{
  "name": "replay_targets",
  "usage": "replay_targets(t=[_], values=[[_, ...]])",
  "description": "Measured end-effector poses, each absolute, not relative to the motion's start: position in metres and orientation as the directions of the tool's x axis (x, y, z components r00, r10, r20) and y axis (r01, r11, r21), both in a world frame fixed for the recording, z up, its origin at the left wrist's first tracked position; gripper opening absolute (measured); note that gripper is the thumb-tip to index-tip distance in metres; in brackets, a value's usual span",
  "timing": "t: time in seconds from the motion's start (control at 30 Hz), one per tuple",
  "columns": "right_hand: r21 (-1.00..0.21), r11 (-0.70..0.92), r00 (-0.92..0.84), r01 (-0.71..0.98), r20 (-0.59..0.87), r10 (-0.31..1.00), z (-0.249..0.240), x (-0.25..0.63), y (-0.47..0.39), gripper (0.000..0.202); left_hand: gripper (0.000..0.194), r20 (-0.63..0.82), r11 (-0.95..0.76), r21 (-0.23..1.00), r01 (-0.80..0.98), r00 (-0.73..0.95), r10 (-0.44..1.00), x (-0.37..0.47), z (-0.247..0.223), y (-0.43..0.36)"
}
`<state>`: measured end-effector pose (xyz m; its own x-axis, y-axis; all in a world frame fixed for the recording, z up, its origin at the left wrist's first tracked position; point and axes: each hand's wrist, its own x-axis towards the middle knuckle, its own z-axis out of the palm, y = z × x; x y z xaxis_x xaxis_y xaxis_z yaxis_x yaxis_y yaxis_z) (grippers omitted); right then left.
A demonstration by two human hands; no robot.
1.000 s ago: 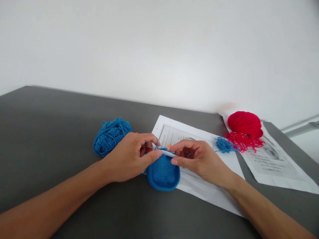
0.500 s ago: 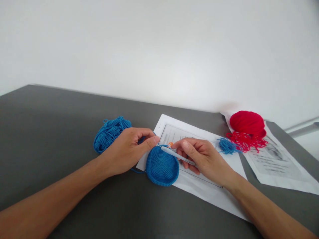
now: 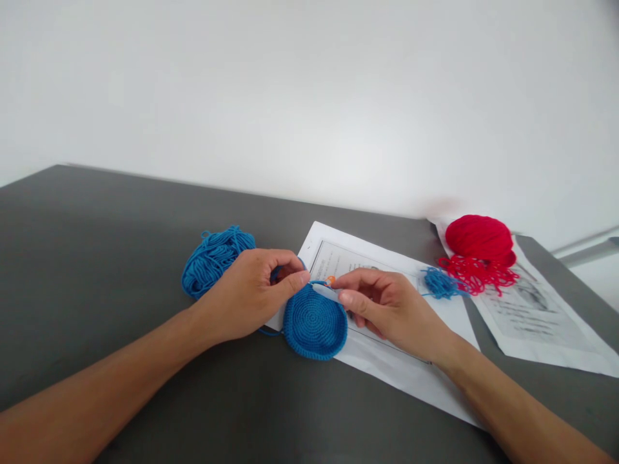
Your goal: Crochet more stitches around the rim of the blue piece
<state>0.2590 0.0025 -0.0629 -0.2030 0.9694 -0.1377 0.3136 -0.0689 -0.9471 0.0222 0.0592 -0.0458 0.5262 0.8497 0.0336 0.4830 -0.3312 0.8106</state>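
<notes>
A round, cupped piece of blue crochet [image 3: 315, 325] hangs between my hands, its spiral rows facing me. My left hand [image 3: 256, 293] pinches its upper left edge between thumb and index finger, with a strand of blue yarn by the index finger. In my right hand [image 3: 394, 306] is a crochet hook with a pale grey handle [image 3: 325, 292], gripped by the thumb and fingers. The hook points left at the top edge of the crochet; its tip is too small to make out. A small orange marker [image 3: 331, 280] sits at that edge, beside my right index finger.
A blue yarn skein [image 3: 213, 264] lies behind my left hand. Under the work is a printed sheet [image 3: 387, 367] on the dark grey table [image 3: 120, 212]. To the right are a small blue yarn tangle [image 3: 440, 283], a red yarn ball [image 3: 478, 240] with loose strands, and another printed sheet [image 3: 546, 328].
My right thumb has come forward and down onto the hook's handle, and the handle's rear part is now covered by the hand. My left hand and the crochet have hardly moved.
</notes>
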Motion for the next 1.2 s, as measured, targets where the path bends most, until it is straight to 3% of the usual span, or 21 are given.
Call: replay_targets(t=[0.2, 0.5, 0.63, 0.73, 1.2], values=[[-0.915, -0.006, -0.164, 0.404, -0.079, 0.983, -0.065, 0.258, 0.002, 0.036, 0.026, 0.040, -0.348, 0.789, 0.507, 0.522, 0.852, 0.023, -0.046, 0.058], [-0.895, -0.014, -0.184, 0.447, -0.107, 0.977, -0.058, 0.256, 0.000, 0.030, 0.026, -0.018, -0.297, 0.799, 0.523, 0.515, 0.857, 0.024, -0.040, 0.056], [-0.897, -0.024, -0.179, 0.441, -0.114, 0.977, -0.058, 0.255, -0.001, 0.028, 0.050, -0.076, -0.254, 0.803, 0.539, 0.515, 0.854, 0.025, -0.037, 0.052], [-0.899, -0.034, -0.181, 0.436, -0.124, 0.976, -0.058, 0.254, -0.001, 0.025, 0.057, -0.083, -0.269, 0.789, 0.552, 0.529, 0.844, 0.025, -0.038, 0.049], [-0.916, -0.051, -0.164, 0.397, -0.126, 0.978, -0.058, 0.253, -0.002, 0.022, 0.046, 0.029, -0.274, 0.866, 0.419, 0.504, 0.863, 0.027, -0.043, 0.047]])
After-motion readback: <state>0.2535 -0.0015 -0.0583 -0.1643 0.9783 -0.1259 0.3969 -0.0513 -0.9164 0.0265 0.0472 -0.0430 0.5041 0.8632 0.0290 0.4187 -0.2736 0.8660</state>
